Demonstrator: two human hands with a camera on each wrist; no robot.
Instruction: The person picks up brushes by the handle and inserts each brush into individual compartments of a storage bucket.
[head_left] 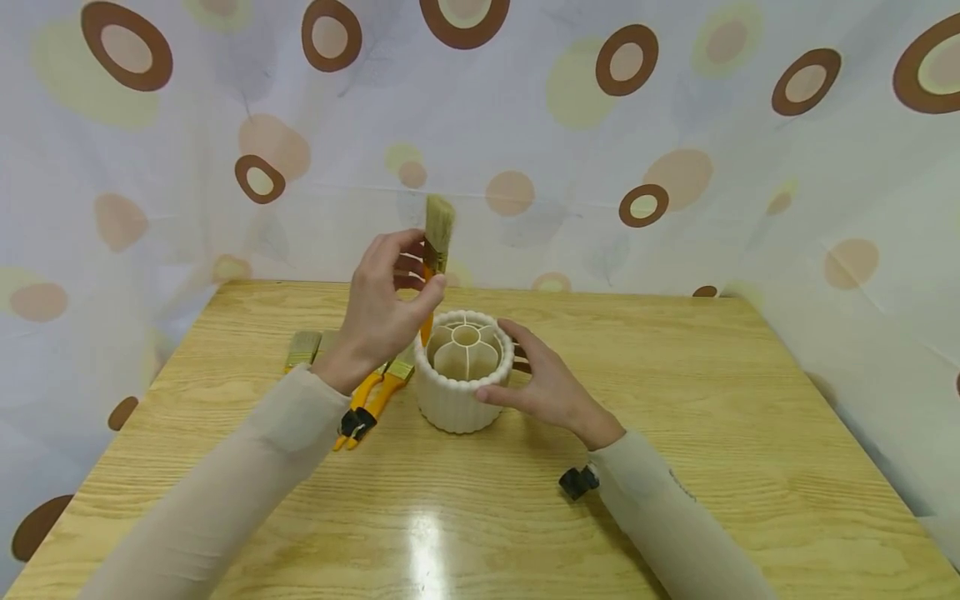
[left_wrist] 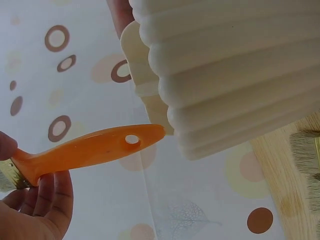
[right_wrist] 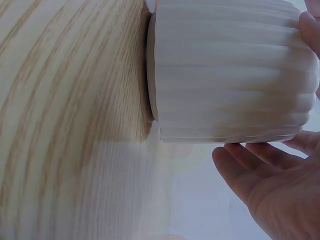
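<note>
My left hand (head_left: 390, 292) pinches a paintbrush (head_left: 438, 233) with its pale bristles upward. In the left wrist view its orange handle (left_wrist: 95, 147) points at the scalloped rim of a cream ribbed organizer pot (left_wrist: 235, 75), the tip right at the rim. The head view shows petal-shaped compartments around a round centre in the pot (head_left: 459, 408), with the handle's lower end at its left side. My right hand (head_left: 547, 383) holds the pot's right side, thumb in front and fingers behind. In the right wrist view, fingertips (right_wrist: 235, 165) touch the ribbed wall.
Several more paintbrushes with orange handles (head_left: 382, 396) lie on the wooden table (head_left: 675, 375) left of the pot, partly hidden by my left forearm. A patterned curtain (head_left: 510, 108) hangs behind the table and along its sides.
</note>
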